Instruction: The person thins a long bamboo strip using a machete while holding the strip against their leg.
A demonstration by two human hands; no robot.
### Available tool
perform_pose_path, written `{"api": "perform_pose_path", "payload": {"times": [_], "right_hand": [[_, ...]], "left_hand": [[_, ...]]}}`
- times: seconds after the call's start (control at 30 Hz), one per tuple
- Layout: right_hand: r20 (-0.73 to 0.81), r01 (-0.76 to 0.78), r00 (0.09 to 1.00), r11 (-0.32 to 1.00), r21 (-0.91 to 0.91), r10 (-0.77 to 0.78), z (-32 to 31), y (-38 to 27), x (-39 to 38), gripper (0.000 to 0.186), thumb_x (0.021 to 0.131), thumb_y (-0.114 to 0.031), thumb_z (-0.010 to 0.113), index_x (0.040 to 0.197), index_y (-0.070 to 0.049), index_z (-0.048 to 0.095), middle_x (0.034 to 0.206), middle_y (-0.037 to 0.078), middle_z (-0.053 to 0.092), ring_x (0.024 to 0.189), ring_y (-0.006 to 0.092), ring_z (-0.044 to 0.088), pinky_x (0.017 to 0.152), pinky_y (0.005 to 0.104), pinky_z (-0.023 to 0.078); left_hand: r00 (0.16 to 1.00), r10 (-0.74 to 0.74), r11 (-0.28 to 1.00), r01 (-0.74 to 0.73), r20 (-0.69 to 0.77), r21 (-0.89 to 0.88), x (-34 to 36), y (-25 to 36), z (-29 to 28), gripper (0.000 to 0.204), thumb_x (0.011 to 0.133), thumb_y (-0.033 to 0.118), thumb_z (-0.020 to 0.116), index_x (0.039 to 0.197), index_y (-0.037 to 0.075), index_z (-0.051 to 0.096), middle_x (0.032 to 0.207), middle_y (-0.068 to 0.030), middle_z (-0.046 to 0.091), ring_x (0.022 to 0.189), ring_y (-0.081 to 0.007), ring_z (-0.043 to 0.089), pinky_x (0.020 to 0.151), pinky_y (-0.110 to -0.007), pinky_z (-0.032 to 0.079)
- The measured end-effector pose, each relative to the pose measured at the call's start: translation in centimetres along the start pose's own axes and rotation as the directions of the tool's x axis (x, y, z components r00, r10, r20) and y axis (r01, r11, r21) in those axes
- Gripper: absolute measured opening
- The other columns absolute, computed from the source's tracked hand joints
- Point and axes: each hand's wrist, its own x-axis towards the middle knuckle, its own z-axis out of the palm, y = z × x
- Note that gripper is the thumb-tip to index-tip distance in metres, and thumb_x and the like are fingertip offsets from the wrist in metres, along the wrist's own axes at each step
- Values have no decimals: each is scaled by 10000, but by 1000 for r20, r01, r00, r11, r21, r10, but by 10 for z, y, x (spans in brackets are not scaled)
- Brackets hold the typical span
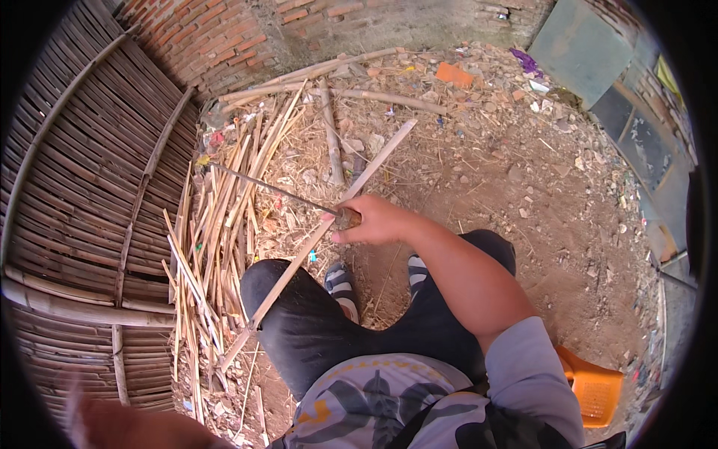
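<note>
My right hand (374,218) is closed around the short wooden handle of a long, thin-bladed knife (277,190). The blade points to the far left. A pale split bamboo strip (295,263) slants from the far middle down across my left thigh. It passes at the knife's handle and my right fingers; whether the fingers also grip it I cannot tell. Down at the lower left edge, my left hand (105,415) is smeared by motion and apart from the strip, its fingers unclear.
Many split bamboo strips (224,224) lie heaped along the left, beside a bamboo slat wall (82,165). Bamboo poles (329,131) rest on the littered ground ahead, before a brick wall (202,34). An orange plastic basket (598,389) stands at my right. Grey panels (580,49) lean far right.
</note>
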Motion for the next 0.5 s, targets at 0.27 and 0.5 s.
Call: {"api": "perform_pose_path", "payload": {"times": [0.27, 0.5], "right_hand": [[49, -148, 988, 986, 70, 145, 3, -17, 3, 608, 796, -457, 828, 1277, -112, 694, 947, 128, 729, 876, 239, 689, 819, 358, 513], [-201, 115, 964, 956, -269, -172, 2, -16, 5, 518, 841, -375, 802, 1291, -151, 674, 930, 152, 734, 828, 296, 711, 787, 409, 540]], "left_hand": [[161, -928, 373, 425, 337, 825, -249, 42, 17, 687, 859, 369, 771, 1340, -37, 498, 1225, -237, 604, 1141, -423, 590, 911, -520, 503], [-125, -982, 70, 462, 143, 884, -243, 25, 21, 264, 997, 272, 590, 1009, 15, 650, 875, -265, 687, 801, -476, 655, 723, -555, 501]]}}
